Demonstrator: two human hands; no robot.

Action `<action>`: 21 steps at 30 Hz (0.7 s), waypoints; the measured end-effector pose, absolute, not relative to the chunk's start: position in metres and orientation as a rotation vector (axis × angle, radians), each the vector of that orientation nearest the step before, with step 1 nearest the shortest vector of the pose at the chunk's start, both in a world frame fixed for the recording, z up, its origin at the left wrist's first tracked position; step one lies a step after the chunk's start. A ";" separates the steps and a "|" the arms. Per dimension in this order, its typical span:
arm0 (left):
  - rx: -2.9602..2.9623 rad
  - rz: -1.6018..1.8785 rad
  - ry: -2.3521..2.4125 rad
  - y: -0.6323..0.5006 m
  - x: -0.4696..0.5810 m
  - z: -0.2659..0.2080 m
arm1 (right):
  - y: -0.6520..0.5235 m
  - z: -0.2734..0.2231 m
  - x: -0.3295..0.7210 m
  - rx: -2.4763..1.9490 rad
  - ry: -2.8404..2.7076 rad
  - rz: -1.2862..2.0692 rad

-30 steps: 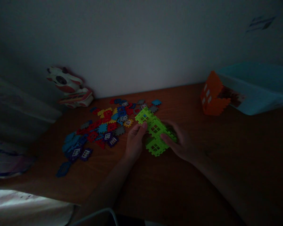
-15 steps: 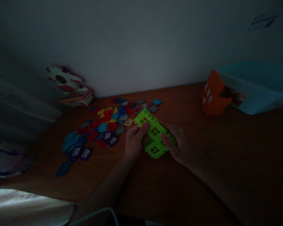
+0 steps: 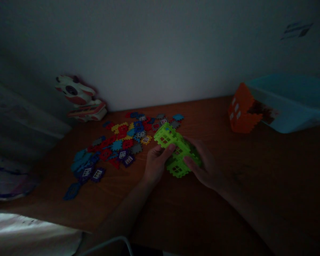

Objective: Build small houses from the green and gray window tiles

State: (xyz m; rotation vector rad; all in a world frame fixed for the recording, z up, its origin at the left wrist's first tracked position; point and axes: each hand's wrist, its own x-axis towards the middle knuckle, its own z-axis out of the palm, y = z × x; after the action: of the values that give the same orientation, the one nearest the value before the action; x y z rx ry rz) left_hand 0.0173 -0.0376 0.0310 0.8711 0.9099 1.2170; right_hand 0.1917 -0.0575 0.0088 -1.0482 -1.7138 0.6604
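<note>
Both my hands grip a joined structure of lime-green interlocking building tiles [image 3: 177,170] with cross-barred window openings, held above the wooden table. My left hand [image 3: 158,161] is closed on its left side, the thumb pressing near a window on the front face. Around the right side my right hand [image 3: 204,163] is closed, its thumb on the front and its fingers behind. Part of the structure is hidden by my fingers. Just beyond and to the left lies a pile of loose interlocking tiles [image 3: 128,143] in red, blue, yellow, grey and purple.
An orange tile house [image 3: 241,108] stands at the right, beside a pale blue plastic bin [image 3: 285,106]. A cow-shaped toy keyboard [image 3: 86,111] sits at the back left of the wooden table [image 3: 202,113]. A wall runs behind, and a curtain [image 3: 21,117] hangs at the left.
My left thumb has slid right and down over the green tiles. The structure has turned slightly in my hands, with its upper tile tilting more toward me.
</note>
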 end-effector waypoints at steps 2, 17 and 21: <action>0.826 1.203 0.881 -0.037 0.016 0.033 | -0.057 0.007 0.196 -0.985 -1.735 0.690; 0.445 1.242 0.603 -0.015 0.001 0.032 | -0.016 0.004 0.250 -1.630 -2.053 0.325; 0.353 1.152 0.559 -0.009 -0.004 0.032 | -0.011 0.020 0.249 -1.767 -2.132 0.575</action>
State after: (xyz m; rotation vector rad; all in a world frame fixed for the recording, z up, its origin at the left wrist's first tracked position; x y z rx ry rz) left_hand -0.0036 -0.0085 0.0321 0.3533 0.5586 1.1521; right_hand 0.2493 -0.0107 0.0195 -1.7671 -2.1318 0.5748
